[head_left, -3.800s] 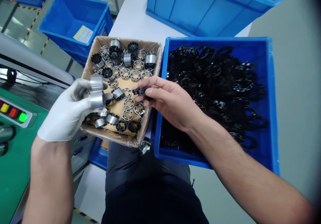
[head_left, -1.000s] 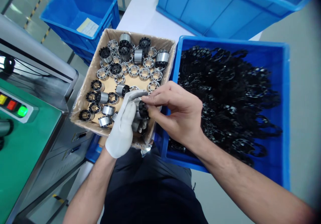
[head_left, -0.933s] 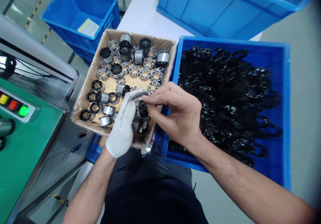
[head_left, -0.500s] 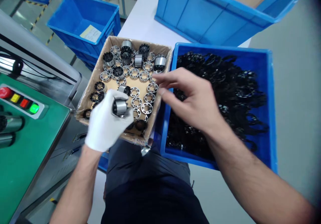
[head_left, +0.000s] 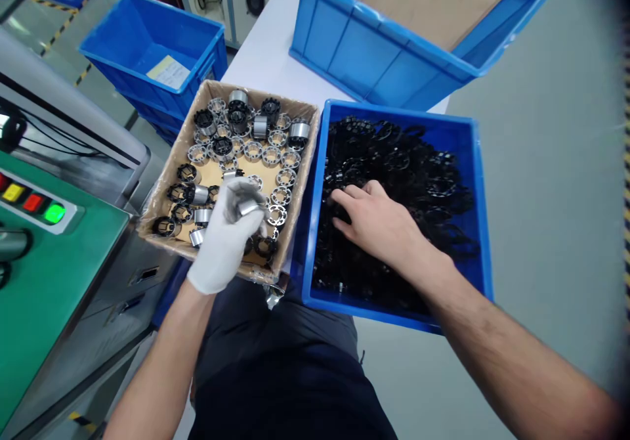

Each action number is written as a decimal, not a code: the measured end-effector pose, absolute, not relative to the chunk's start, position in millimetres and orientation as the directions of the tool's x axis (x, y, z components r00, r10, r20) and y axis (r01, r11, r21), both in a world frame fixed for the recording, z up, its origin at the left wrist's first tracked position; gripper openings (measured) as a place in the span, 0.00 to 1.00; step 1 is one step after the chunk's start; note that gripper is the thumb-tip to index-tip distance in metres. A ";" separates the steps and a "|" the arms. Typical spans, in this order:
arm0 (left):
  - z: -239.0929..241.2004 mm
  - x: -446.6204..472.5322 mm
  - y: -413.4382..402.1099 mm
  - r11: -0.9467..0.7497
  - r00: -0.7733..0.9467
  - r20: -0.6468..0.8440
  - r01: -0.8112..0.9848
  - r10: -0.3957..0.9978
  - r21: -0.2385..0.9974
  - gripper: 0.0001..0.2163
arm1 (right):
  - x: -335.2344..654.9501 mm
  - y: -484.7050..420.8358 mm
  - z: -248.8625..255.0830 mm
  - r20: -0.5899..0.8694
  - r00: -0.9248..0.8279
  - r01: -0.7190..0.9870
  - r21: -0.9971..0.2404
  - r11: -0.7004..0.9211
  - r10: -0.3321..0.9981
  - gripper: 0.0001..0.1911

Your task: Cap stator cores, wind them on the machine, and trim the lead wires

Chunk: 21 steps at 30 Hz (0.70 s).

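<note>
Bare right hand [head_left: 377, 220] has dropped onto glossy black rings [head_left: 418, 157], centre-right; we judge work shifts there. Fingers half-curled, hold hidden. White-gloved left hand [head_left: 224, 233], centre-left, cups silver metal cylinder [head_left: 248, 207].

Left hand [head_left: 225, 233]: glove [head_left: 211, 259] plain white; metal core [head_left: 249, 207] in its fingers, silver. Carton [head_left: 301, 177]: brown; cylinders [head_left: 299, 130] inside, silver with black toothed ends. Bin [head_left: 374, 316]: blue; parts [head_left: 394, 157] within, black. Worktop [head_left: 59, 276]: green. Panel buttons [head_left: 33, 202]: yellow, red, bright green. Table [head_left: 266, 59]: white. Floor tape [head_left: 83, 420]: black-and-yellow stripes. Trousers [head_left: 246, 318]: dark grey.
</note>
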State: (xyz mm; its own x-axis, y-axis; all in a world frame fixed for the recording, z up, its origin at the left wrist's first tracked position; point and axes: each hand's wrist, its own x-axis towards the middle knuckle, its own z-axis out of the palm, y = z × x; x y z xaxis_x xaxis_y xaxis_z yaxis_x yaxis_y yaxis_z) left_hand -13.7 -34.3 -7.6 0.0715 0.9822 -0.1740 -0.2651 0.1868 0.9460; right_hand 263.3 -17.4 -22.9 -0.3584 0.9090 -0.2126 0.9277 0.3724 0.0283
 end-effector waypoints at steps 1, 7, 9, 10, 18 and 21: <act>-8.0 -9.9 -34.2 0.264 0.111 -0.241 -0.335 0.964 0.904 0.21 | 262.7 -15.7 -18.9 -0.235 -0.371 0.919 0.042 0.391 0.898 0.13; -7.8 -12.1 -33.2 0.440 0.274 -0.351 -0.426 0.896 0.791 0.26 | 251.8 1.7 -7.2 -0.396 -0.331 0.904 0.126 0.408 0.856 0.18; -8.7 -15.2 -33.9 0.439 0.281 -0.345 -0.425 0.895 0.792 0.26 | 249.2 5.5 -2.5 -0.459 -0.281 0.912 0.144 0.383 0.843 0.20; -9.1 -16.2 -34.3 0.443 0.285 -0.349 -0.418 0.893 0.793 0.25 | 249.1 6.3 0.1 -0.482 -0.268 0.916 0.140 0.375 0.834 0.21; -9.7 -14.3 -36.9 0.490 0.311 -0.404 -0.289 0.860 0.822 0.33 | 282.1 -7.3 4.9 -0.236 -0.125 0.984 -0.150 0.091 0.964 0.16; -11.5 -14.1 -37.0 0.479 0.305 -0.399 -0.259 0.864 0.839 0.32 | 298.9 -10.7 -1.3 -0.146 -0.131 0.922 -0.381 0.067 0.981 0.22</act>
State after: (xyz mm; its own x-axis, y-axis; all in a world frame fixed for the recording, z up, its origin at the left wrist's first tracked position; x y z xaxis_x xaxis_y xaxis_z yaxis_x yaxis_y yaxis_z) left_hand -14.1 -37.0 -11.5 0.3055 0.8645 -0.3992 -0.2589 0.4789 0.8388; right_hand 298.9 -10.7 -1.3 -0.1311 0.9806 -0.1459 0.9220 0.0666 -0.3814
